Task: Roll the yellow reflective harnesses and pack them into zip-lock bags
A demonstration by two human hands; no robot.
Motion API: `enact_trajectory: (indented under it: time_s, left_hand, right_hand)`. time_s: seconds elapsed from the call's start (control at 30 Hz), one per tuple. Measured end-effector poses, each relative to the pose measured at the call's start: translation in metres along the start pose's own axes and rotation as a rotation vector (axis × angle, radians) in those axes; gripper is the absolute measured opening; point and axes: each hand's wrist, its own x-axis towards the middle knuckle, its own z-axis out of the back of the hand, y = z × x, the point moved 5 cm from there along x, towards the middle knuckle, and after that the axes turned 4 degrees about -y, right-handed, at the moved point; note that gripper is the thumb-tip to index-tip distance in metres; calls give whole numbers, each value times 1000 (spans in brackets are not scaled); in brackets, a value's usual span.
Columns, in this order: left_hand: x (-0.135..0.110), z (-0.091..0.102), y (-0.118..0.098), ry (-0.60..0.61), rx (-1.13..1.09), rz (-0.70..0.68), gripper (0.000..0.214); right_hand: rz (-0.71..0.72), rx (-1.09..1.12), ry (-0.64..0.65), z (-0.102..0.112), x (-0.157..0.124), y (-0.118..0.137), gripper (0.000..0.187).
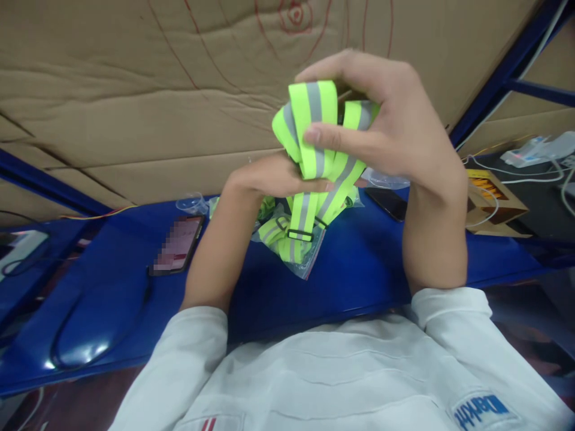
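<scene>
A neon-yellow reflective strap (314, 129) with grey stripes is bunched up between both hands, raised above the blue table (368, 263). My right hand (386, 120) wraps over its top, thumb pressed on the front fold. My left hand (274, 176) grips the strap from below and the left. Loose ends with a black buckle (300, 234) hang down into a clear plastic bag (305, 254) lying on the table under the hands.
A phone (177, 245) lies on the table at the left with a black cable beside it. Another dark phone (390, 203) rests at the right. A small cardboard box (492, 203), white cables and a charger sit far right. Cardboard sheets stand behind.
</scene>
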Motion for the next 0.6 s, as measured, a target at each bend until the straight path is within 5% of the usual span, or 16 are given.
enact_trajectory:
  time_s: [0.1,0.2,0.3,0.43,0.6]
  left_hand:
    - [-3,-3,-1,195,-27,29,39]
    - [-6,2,7,217,-40,90,54]
    - [-6,9,17,56,-127,87,65]
    - [-6,18,19,-285,-254,-45,45]
    - [-12,26,13,-333,-176,-66,40]
  right_hand:
    - [-12,-23,34,-3,0,-10,30]
    - [-24,-71,-63,3,1,-16,24]
    - [30,-66,-154,8,1,-12,31]
    - [30,26,-252,11,3,-11,29]
    - [80,100,-181,1,4,-14,43]
